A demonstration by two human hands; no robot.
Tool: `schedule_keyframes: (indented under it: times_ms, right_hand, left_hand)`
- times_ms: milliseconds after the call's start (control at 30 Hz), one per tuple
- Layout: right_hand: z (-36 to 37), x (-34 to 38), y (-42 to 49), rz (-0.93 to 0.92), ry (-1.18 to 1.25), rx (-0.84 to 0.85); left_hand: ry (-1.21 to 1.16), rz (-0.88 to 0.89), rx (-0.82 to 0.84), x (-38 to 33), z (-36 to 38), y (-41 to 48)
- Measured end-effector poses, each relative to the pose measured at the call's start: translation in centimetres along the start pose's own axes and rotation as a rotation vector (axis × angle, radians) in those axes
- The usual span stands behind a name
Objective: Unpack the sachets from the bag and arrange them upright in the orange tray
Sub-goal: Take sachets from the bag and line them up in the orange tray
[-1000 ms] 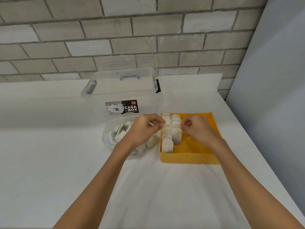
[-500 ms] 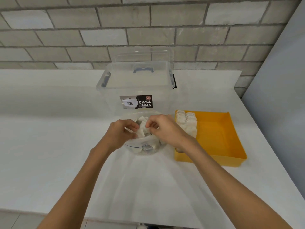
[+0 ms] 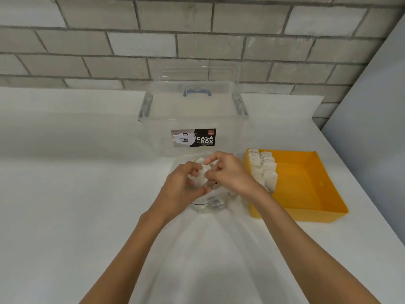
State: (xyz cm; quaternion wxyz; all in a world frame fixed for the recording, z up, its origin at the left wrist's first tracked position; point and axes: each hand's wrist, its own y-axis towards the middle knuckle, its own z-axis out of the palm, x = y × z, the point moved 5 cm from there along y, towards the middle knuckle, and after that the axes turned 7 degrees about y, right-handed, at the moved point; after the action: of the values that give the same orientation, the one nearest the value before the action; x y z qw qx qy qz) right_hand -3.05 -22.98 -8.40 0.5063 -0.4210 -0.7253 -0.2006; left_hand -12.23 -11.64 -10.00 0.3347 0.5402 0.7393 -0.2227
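- The left hand [image 3: 182, 187] and the right hand [image 3: 231, 175] meet over the crumpled clear plastic bag [image 3: 208, 204]. Both have curled fingers pinching a small white sachet [image 3: 202, 175] at the bag's mouth. Whether either hand holds a second one I cannot tell.
- Using both hands probably serves to free it from the other white sachets [image 3: 220, 191] heaped in the bag and to turn it so it can stand on end.
- The bag lies on the white table [image 3: 76, 183], just in front of the clear plastic storage box with a black label [image 3: 192, 110] and just left of the shallow orange plastic tray [image 3: 295, 215], so the carry is short.
- In the tray, two rows of upright white sachets [image 3: 263, 170] run along the left wall, which props them up.
- The middle and right of the tray floor are bare, with room also at the near end of the rows.
- The tray's right side sits near the table's right edge, beside a grey wall panel [image 3: 372, 106]. The easier way in looks to be from above and from the left, though that path passes over the standing rows and a low hand could knock them.
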Motion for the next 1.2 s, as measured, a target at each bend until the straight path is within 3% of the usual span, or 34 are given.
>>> schedule_keyframes:
  times_ms: [200,367,500,633,933,1200]
  right_hand:
    - [-0.3,1.2,0.5,-0.040,0.201,-0.052]
    - [-0.4,0.2,0.8,-0.118,-0.054,-0.101]
    - [0.6,-0.3,0.6,-0.188,-0.333,0.003]
    - [1.6,-0.1,0.5,-0.269,-0.432,0.087]
    - [1.1,1.2,1.0,-0.260,-0.318,0.156]
    - [-1.8,2.7,0.5,-0.250,-0.202,0.120]
  left_hand:
    - [-0.202,0.069,-0.155,-0.1,-1.6,0.9]
    - [-0.273,0.000,-0.150,2.5,-3.5,2.4]
    - [-0.356,-0.027,-0.132,3.3,-4.5,3.0]
    - [-0.390,-0.024,-0.127,3.3,-4.7,3.4]
    - [-0.411,-0.023,-0.114,2.5,-4.7,3.8]
    - [-0.397,-0.007,-0.112,0.6,-4.7,4.7]
